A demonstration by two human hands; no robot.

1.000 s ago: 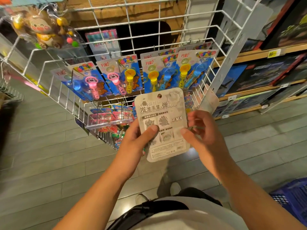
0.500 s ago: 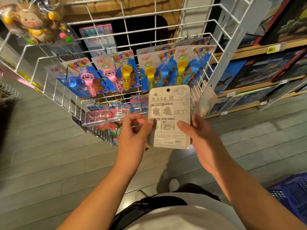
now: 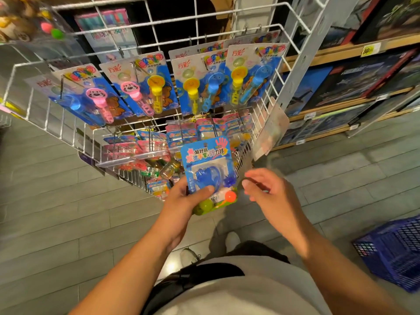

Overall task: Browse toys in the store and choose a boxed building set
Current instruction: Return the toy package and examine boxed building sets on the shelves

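Note:
My left hand (image 3: 186, 201) grips a blue carded toy pack (image 3: 208, 162) by its lower left, thumb across the front. The pack shows a blue sticky hand under a blister, with an orange and a green ball at the bottom. Just right of the pack, my right hand (image 3: 266, 189) hovers with loosely spread fingers, holding nothing; it is motion-blurred. Dark boxed building sets (image 3: 354, 83) lie on the wooden shelves at the right, out of reach of both hands.
A white wire display rack (image 3: 172, 21) stands in front of me, hung with carded bubble wands (image 3: 204, 83) above and more small packs (image 3: 136, 148) below. A blue shopping basket (image 3: 395, 251) sits on the grey tiled floor at lower right.
The pack has been turned from its white printed back to its blue front. My right hand has let go of it and moved off to the right; my left hand still holds it.

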